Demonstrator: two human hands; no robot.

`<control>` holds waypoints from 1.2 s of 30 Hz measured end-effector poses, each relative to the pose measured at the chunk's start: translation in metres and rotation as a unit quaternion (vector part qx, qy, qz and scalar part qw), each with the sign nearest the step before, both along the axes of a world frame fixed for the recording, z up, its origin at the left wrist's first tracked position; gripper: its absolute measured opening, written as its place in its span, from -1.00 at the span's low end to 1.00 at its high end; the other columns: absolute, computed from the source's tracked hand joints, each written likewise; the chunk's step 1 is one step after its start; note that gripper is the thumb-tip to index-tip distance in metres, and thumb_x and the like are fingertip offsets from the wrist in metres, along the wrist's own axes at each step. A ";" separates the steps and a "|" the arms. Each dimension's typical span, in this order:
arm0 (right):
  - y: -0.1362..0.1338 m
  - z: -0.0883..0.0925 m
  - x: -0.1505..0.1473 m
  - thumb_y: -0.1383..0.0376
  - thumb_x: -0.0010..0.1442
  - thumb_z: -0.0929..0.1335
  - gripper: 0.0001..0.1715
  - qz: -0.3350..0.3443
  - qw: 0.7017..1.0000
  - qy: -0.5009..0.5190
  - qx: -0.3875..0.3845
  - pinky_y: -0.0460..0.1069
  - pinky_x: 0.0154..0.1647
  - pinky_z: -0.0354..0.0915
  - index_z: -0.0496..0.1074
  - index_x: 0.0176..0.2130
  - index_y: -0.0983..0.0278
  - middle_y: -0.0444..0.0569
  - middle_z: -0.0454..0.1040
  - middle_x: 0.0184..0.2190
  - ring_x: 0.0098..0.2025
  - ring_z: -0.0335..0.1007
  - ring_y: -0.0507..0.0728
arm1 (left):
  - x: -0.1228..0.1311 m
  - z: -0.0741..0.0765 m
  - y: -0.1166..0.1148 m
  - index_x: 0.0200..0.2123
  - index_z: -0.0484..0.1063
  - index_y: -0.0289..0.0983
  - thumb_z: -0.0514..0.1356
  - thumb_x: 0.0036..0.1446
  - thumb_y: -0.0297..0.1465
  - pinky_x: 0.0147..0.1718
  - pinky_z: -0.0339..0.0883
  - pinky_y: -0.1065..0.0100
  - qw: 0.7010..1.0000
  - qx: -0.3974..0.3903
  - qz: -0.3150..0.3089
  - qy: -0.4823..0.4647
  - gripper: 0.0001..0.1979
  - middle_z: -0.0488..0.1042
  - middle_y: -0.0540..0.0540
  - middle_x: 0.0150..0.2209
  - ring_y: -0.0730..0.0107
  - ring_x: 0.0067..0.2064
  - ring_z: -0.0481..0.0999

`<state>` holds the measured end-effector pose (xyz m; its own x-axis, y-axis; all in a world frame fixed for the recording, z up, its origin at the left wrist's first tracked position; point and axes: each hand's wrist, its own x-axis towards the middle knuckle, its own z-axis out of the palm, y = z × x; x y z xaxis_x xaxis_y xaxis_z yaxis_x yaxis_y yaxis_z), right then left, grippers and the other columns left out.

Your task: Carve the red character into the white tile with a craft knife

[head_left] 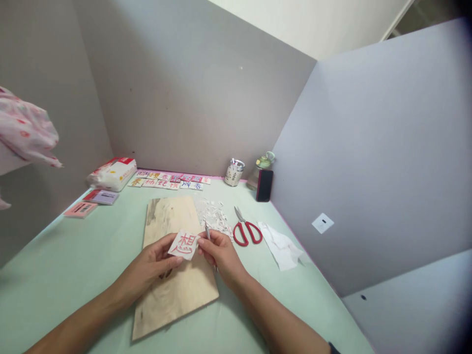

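A small white paper square (pixel 183 245) with a red character on it is held up over the wooden board (pixel 173 305). My left hand (pixel 159 256) pinches its left and lower edge between thumb and fingers. At its right edge, the thumb and forefinger of my right hand (pixel 218 250) touch the paper. A slim metal pen-like tool (pixel 207 231) lies between the fingers of my right hand, its tip pointing up and away. White paper scraps (pixel 216 216) are scattered just beyond the board's right side.
Red-handled scissors (pixel 246 233) and a white tissue (pixel 282 248) lie to the right. Behind stand a phone (pixel 264 186), a glass jug (pixel 253 178) and a pen cup (pixel 234 174). Character cards (pixel 162 184), a tissue pack (pixel 114 175) and small pads (pixel 81 210) are at the back left.
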<state>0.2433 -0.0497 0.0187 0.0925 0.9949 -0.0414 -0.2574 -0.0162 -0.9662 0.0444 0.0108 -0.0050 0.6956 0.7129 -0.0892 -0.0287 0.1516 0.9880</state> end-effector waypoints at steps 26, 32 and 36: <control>-0.007 0.007 -0.003 0.00 0.08 0.58 -0.55 0.001 0.998 -0.058 0.040 -0.10 -0.53 -0.07 0.47 -0.34 0.28 -0.28 0.27 -0.59 -0.56 0.00 -0.06 | -0.001 0.020 -0.007 -0.08 0.50 -0.20 0.27 0.28 0.03 -0.40 0.09 0.42 0.999 0.019 -0.018 0.024 -0.58 0.45 0.02 -0.36 0.39 -0.38 0.30; -0.011 0.013 -0.001 0.04 0.13 0.56 -0.62 0.008 0.996 -0.072 0.054 -0.10 -0.52 -0.05 0.53 -0.33 0.29 -0.28 0.23 -0.61 -0.56 -0.03 -0.06 | -0.012 0.022 -0.002 -0.13 0.56 -0.23 0.30 0.28 -0.01 -0.30 0.19 0.41 0.999 -0.003 -0.048 0.009 -0.61 0.50 -0.03 -0.29 0.35 -0.28 0.36; -0.012 0.014 -0.002 0.08 0.13 0.56 -0.69 0.016 0.995 -0.084 0.059 -0.10 -0.49 0.07 0.61 -0.33 0.28 -0.20 0.35 -0.50 -0.52 0.08 -0.05 | -0.015 0.018 -0.005 -0.03 0.60 -0.21 0.31 0.27 -0.07 -0.21 0.32 0.35 0.996 -0.067 -0.048 -0.021 -0.63 0.57 -0.08 -0.22 0.29 -0.24 0.45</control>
<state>0.2416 -0.0619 0.0329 0.0564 0.9945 0.0884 -0.0926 0.0934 -0.9913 0.0294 0.0059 0.0126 0.7655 0.6259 -0.1491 -0.0479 0.2865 0.9569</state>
